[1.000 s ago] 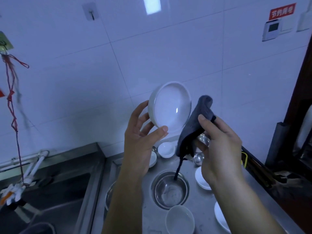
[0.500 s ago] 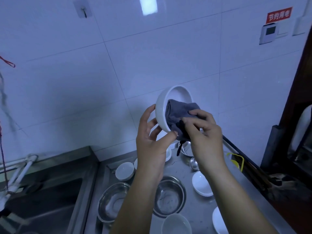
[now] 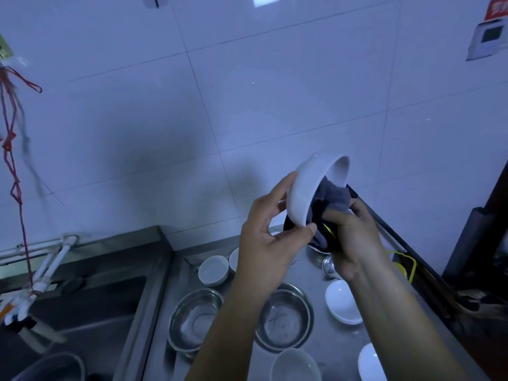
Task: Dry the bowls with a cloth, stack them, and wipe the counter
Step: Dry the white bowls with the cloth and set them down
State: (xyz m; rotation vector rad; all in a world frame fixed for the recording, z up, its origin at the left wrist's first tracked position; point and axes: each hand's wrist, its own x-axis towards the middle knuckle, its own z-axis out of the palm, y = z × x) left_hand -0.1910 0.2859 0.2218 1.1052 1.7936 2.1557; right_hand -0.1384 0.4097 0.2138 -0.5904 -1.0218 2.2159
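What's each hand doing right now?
Left hand: grips the white bowl by its rim.
Right hand: holds the grey cloth inside the bowl.

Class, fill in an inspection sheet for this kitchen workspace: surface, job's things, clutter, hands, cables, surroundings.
Surface: steel counter, sink beside it.
Job's things: white bowl held tilted; grey cloth inside it.
Clutter: two steel bowls and small white bowls unstacked on the counter.
Hands: left hand grips the bowl; right hand presses the cloth in.
Cables: red cord hanging over the sink.
Surroundings: white tiled wall, wall panel.
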